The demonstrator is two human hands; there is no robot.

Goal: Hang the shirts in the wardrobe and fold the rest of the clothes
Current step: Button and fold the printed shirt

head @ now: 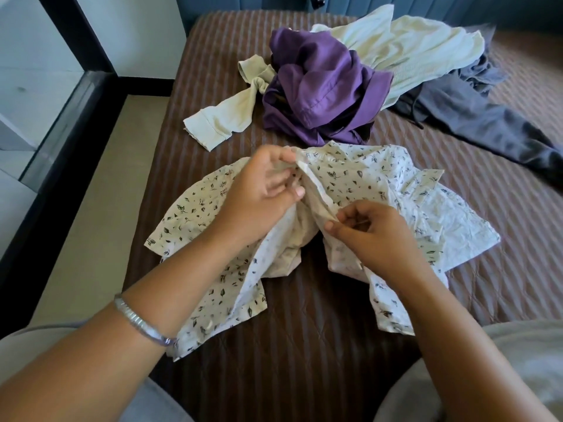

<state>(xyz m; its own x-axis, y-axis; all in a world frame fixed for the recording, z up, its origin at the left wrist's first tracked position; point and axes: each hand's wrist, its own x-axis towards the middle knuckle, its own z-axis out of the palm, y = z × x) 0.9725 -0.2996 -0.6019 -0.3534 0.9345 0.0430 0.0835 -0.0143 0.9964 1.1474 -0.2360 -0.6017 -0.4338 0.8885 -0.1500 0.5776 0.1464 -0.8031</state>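
A white shirt with a small dark leaf print [359, 175] lies spread and rumpled on the brown striped bed [304, 345] in front of me. My left hand [262, 190] pinches the shirt's front edge near the collar. My right hand [365, 236] pinches the same front edge a little lower, at the placket. Behind the shirt lies a heap of clothes: a purple garment [320, 89], a pale cream garment [405, 47] with a sleeve trailing left, and dark grey trousers [475, 117] stretched to the right.
The bed's left edge runs beside a beige floor strip [100, 190] and a black-framed glass panel [61, 117]. A teal padded headboard [274, 4] stands at the far end. I wear a silver bangle [137, 322] on my left wrist.
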